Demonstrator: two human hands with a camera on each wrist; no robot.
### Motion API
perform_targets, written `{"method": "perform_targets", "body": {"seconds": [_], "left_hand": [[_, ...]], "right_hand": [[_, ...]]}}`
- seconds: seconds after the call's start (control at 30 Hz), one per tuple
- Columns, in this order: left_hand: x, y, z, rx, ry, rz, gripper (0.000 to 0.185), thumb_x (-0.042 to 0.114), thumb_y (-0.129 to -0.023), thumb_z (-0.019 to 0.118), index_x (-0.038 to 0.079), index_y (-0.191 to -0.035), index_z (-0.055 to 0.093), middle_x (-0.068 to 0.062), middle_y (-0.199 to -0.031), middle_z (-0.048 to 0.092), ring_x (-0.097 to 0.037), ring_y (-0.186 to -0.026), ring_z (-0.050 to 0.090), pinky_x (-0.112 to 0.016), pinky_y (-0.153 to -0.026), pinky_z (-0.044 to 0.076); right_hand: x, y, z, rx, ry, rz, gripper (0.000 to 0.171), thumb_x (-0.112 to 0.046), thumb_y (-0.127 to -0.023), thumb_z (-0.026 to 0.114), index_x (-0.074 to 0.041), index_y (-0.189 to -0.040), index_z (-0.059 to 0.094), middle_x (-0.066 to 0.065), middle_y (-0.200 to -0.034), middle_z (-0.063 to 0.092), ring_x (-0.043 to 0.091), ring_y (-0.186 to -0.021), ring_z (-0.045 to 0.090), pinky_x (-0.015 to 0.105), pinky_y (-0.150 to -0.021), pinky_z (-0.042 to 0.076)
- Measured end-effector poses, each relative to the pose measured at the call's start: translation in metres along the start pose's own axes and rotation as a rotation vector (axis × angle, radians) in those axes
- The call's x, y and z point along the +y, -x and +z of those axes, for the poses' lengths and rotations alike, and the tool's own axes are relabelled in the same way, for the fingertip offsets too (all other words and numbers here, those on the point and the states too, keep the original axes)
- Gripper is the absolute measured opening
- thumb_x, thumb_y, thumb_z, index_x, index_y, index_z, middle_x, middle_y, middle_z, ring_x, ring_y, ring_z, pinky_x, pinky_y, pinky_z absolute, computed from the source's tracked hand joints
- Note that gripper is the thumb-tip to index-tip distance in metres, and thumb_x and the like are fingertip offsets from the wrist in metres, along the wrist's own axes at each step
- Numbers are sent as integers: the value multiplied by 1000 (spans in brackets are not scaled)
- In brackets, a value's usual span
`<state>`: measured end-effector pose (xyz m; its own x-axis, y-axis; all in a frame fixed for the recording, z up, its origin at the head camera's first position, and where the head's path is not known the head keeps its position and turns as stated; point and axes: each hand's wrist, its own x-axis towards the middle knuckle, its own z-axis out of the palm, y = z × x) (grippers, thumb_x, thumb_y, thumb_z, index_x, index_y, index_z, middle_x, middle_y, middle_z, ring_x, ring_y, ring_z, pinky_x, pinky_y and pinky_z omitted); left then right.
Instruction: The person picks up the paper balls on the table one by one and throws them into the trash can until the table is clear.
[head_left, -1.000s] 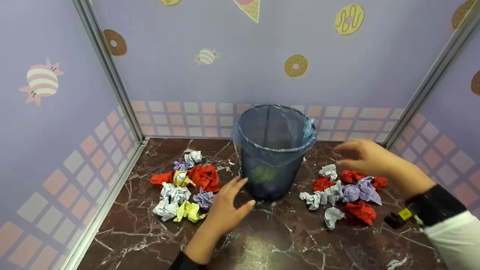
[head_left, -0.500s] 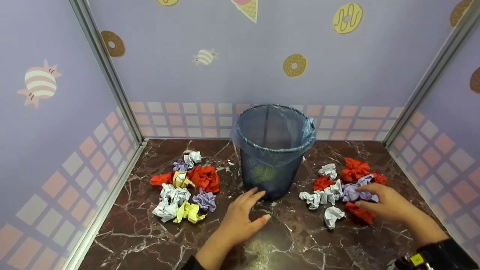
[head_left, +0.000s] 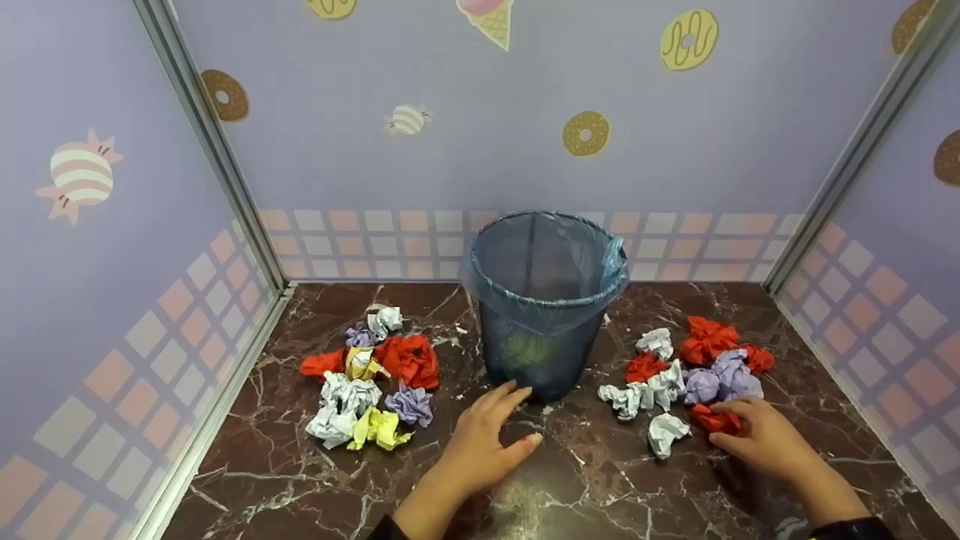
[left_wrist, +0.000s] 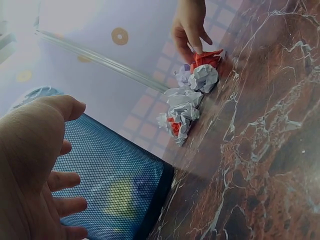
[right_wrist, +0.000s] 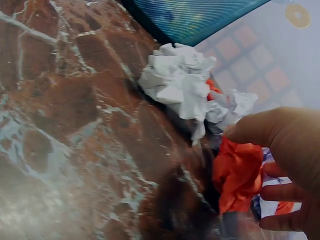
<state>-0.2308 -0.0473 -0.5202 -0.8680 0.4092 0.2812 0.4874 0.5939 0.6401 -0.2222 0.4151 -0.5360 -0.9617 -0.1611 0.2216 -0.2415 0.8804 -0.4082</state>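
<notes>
My right hand [head_left: 765, 439] is down at a red crumpled paper [head_left: 716, 421] at the near side of the right pile. Thumb and fingers hold it from two sides; in the right wrist view the thumb overlaps the top of this red paper [right_wrist: 237, 175], with fingertips at its far edge. Beside it lie a white crumpled paper [head_left: 666, 435] and purple crumpled papers [head_left: 724, 379]. My left hand [head_left: 480, 439] hovers, relaxed and holding nothing, in front of the mesh wastebasket [head_left: 544, 349]; in the left wrist view its spread fingers overlap the basket's side [left_wrist: 115, 165].
A blue plastic liner [head_left: 555, 311] covers the basket's rim, and something yellow-green shows through the mesh. Another pile of crumpled papers, including a yellow one [head_left: 379, 429] and a red one [head_left: 409, 360], lies to the left. Patterned walls [head_left: 360, 150] enclose the dark marbled surface [head_left: 585, 480].
My right hand has come down and toward me, from above the right pile to the near red paper. My left hand has moved right, then stayed in front of the basket.
</notes>
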Motion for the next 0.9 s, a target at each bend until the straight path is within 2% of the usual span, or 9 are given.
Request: {"method": "perform_targets", "body": {"seconds": [0.17, 0.37, 0.5, 0.67, 0.9], "left_hand": [[-1, -1, -2, 3, 0, 1, 67, 52, -91, 68, 30, -152, 51, -10, -160, 47, -35, -147, 45, -67, -114, 38], [-3, -2, -3, 3, -12, 7, 67, 52, -92, 68, 30, -152, 50, -9, -160, 47, -36, -146, 47, -68, -114, 39], [-5, -2, -4, 10, -9, 0, 67, 53, -92, 67, 32, -153, 49, -8, -161, 46, -37, -146, 46, -69, -114, 38], [-9, -3, -7, 28, -6, -11, 69, 54, -91, 67, 28, -153, 50, -8, -162, 45, -37, -146, 46, -70, -114, 36], [-12, -3, -12, 54, -8, -28, 69, 53, -91, 68, 29, -153, 50, -9, -163, 43, -38, -147, 44, -72, -114, 35]], "right_hand": [[-1, 2, 6, -4, 11, 55, 38, -25, -82, 84, -5, -114, 75, 16, -114, 68, 34, -102, 65, 54, -87, 53], [-1, 2, 14, 18, 24, 105, 34, -31, -84, 83, -7, -107, 76, 14, -110, 71, 34, -100, 68, 52, -87, 55], [1, 2, 18, 22, 30, 161, 29, -31, -84, 82, -10, -103, 76, 11, -102, 72, 28, -90, 67, 44, -75, 54], [3, 0, 22, -6, 43, 264, 15, -28, -85, 78, -17, -93, 72, 3, -85, 68, 19, -73, 59, 35, -61, 44], [1, -2, 27, 26, 94, 318, 11, -26, -81, 75, -19, -88, 69, 4, -85, 69, 22, -72, 61, 40, -57, 42]]}}
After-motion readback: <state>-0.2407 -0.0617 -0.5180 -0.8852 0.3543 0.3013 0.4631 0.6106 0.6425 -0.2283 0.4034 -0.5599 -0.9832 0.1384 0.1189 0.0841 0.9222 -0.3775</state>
